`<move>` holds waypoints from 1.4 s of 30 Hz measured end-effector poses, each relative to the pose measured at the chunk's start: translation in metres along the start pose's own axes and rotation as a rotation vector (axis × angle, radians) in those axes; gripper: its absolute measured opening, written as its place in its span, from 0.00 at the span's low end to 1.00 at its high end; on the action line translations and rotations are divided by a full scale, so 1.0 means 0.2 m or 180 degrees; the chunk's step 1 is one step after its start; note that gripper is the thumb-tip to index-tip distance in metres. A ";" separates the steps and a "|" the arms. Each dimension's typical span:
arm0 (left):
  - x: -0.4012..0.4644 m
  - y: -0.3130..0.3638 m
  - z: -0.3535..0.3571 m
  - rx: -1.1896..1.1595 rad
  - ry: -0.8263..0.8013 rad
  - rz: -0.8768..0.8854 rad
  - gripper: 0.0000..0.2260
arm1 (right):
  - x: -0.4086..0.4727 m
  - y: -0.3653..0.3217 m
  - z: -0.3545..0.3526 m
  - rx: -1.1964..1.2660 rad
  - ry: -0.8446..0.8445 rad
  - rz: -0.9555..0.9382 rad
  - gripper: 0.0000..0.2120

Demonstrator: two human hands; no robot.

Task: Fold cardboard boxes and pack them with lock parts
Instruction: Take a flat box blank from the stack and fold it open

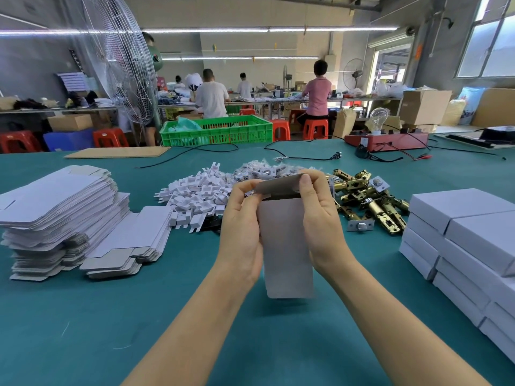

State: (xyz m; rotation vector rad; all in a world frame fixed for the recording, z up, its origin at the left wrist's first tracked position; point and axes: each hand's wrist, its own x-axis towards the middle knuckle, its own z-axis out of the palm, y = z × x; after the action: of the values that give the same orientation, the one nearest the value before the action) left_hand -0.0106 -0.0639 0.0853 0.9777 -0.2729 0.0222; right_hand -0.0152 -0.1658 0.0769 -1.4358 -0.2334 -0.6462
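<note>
Honestly, the risk here is creasing the end flap crooked: the box (pixel 287 246) is held up in the air over the table (pixel 83 316), left hand (pixel 241 232) gripping one side, right hand (pixel 320 218) gripping the other with its thumb pressing the flap down. Squeeze unevenly and the thin card buckles. Plenty of bare mat below; latch parts (pixel 367 199) sit just beyond the right knuckles, flat blanks (pixel 64 215) well to the left.

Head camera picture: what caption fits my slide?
Both hands, left hand and right hand, fold a grey cardboard box above the green table.
</note>
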 end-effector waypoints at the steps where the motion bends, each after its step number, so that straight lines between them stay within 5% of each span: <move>1: 0.00 0.00 0.00 0.0019 -0.0012 0.0003 0.13 | 0.00 0.00 0.00 0.0013 -0.0004 -0.0004 0.10; 11: -0.01 -0.01 -0.01 0.0306 -0.0124 0.0214 0.04 | -0.01 -0.01 0.01 0.0159 -0.0008 0.0050 0.16; 18: 0.00 -0.02 -0.01 0.0677 0.0088 0.0243 0.03 | -0.01 -0.01 0.01 -0.0204 0.0133 -0.0235 0.10; 42: 0.00 -0.03 -0.03 0.0860 -0.0272 0.0410 0.09 | 0.00 0.02 0.00 -0.0516 0.0291 -0.0485 0.04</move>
State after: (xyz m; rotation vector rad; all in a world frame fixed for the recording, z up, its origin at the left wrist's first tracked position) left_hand -0.0080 -0.0617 0.0769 1.2300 -0.4189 0.1382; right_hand -0.0131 -0.1657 0.0741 -1.5492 -0.2240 -0.8696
